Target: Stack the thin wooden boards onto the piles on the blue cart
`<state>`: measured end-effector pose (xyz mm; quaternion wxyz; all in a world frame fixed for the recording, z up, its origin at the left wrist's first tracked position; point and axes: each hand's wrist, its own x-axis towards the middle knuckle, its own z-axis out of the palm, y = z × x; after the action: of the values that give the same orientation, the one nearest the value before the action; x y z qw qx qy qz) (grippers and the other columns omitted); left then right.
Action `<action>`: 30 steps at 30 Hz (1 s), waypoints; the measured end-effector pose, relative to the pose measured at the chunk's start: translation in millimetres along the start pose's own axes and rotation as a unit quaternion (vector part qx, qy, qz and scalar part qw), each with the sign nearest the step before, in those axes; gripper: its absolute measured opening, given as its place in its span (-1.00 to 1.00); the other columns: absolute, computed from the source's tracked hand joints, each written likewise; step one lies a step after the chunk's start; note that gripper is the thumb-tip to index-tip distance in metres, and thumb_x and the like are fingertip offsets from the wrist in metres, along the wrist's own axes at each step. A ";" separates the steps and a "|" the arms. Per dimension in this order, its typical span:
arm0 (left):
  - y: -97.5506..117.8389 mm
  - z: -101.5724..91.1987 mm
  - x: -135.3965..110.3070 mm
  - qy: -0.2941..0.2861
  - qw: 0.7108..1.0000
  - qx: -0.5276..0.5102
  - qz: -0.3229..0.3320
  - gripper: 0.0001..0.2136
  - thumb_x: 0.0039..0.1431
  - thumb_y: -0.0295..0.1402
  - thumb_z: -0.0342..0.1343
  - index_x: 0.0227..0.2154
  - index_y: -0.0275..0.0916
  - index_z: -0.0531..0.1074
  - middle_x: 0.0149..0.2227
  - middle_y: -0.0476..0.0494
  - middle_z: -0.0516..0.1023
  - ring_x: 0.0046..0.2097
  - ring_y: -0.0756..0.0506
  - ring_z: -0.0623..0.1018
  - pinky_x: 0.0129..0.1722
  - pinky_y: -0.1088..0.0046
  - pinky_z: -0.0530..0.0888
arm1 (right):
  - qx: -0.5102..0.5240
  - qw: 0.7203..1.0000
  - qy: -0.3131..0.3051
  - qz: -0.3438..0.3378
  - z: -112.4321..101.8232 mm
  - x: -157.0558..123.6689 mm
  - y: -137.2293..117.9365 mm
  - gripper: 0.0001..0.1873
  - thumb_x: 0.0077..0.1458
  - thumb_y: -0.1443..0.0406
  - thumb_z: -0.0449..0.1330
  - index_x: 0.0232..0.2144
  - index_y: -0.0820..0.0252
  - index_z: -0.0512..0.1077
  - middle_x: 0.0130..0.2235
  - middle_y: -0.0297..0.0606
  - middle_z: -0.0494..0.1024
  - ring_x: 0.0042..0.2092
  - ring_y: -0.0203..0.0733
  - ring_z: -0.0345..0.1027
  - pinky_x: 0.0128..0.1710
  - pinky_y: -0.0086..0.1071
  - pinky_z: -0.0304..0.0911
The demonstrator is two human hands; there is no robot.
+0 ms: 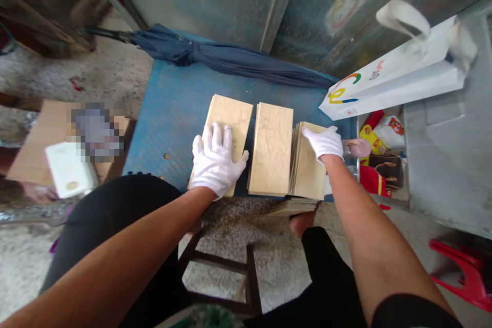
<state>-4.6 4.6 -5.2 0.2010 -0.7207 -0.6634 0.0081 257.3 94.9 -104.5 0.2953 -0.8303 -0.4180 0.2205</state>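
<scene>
Head view: three wood stacks on a blue tabletop (169,107); left hand (216,160) spread flat on the left stack (226,123), right hand (325,142) gripping the tilted right stack (309,169), middle stack (271,148) between. Umbrella (230,59) lies behind the stacks.

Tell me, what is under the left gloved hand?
The left hand lies flat on a pale wooden board, which rests on the blue table. Whether more boards lie beneath it cannot be seen. The right hand grips a tilted stack of boards.
</scene>
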 end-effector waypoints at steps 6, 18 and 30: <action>0.6 -1.4 0.1 -0.010 1.000 -0.004 -0.004 -0.22 0.20 0.08 -0.25 0.33 -0.39 -0.06 0.39 -0.38 -0.13 0.38 -0.36 -0.13 0.29 -0.01 -0.09 | -0.005 0.998 -0.051 0.026 7.3 -20.3 -0.6 0.52 -0.35 -0.29 0.28 0.32 0.53 -0.33 0.20 0.41 0.08 0.22 0.30 0.09 0.15 -0.05 0.12; 1.4 -4.7 0.1 -0.027 0.999 -0.022 -0.007 -0.21 0.18 0.07 -0.22 0.34 -0.38 -0.09 0.39 -0.36 -0.18 0.38 -0.36 -0.16 0.30 0.00 -0.13 | -0.003 0.999 -0.023 0.037 16.8 -16.7 -2.2 0.37 -0.34 -0.13 0.37 0.30 0.53 -0.14 0.11 0.36 0.24 0.12 0.29 0.22 0.08 -0.07 0.18; 3.5 -8.0 -2.0 -0.038 0.999 -0.036 0.005 -0.21 0.19 0.03 -0.22 0.35 -0.42 -0.16 0.39 -0.41 -0.21 0.38 -0.38 -0.20 0.29 -0.03 -0.17 | 0.232 0.964 0.126 0.034 39.2 -85.4 97.7 -0.34 0.17 0.13 -0.03 0.23 0.35 0.01 0.13 0.00 0.32 0.11 -0.12 0.29 0.13 -0.24 0.21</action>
<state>0.7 0.3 0.7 0.1494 -0.7299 -0.6669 0.0125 241.1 -10.0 -188.8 0.5227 -0.7737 -0.2862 0.2152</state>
